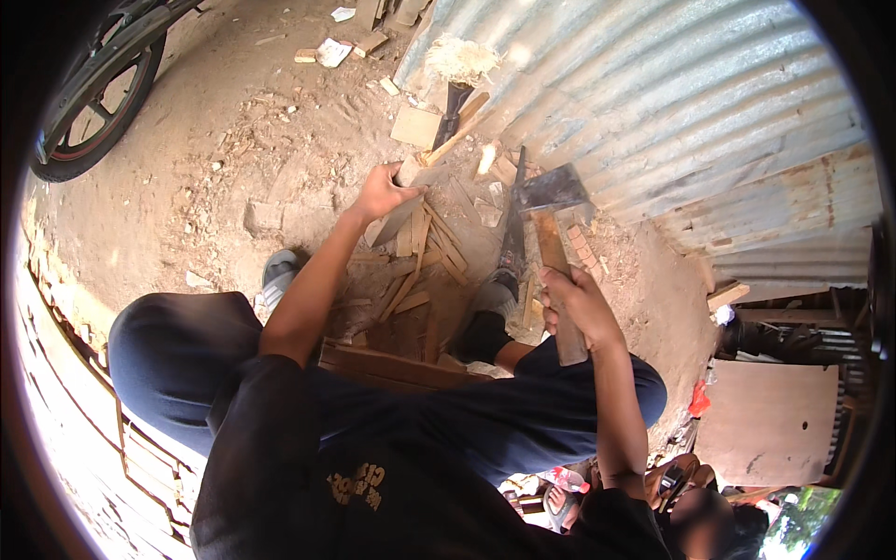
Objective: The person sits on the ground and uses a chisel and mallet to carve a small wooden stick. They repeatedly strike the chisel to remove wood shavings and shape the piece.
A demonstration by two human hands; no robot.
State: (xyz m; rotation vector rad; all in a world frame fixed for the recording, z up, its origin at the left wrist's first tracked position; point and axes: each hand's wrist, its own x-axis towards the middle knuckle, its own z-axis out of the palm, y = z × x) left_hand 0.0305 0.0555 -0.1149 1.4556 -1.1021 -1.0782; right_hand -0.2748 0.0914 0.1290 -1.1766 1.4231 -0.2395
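My left hand [383, 194] is closed on a pale piece of wood [409, 172], near a thin split length [453, 140] that slants up behind it. My right hand [574, 303] grips the wooden handle of a hatchet [549, 238], whose dark, broad metal head [551, 189] is raised to the right of the wood. Below my left hand lies a pile of thin split sticks [429, 238]. A long dark metal object [516, 215] stands out behind the hatchet, partly hidden.
Corrugated metal sheets [719, 112] border the right. A motorbike wheel [101, 117] is at upper left on the dirt ground [205, 187]. Wood scraps [369, 45] lie around. Another person [700, 523] is at lower right, beside a leaning board [765, 420].
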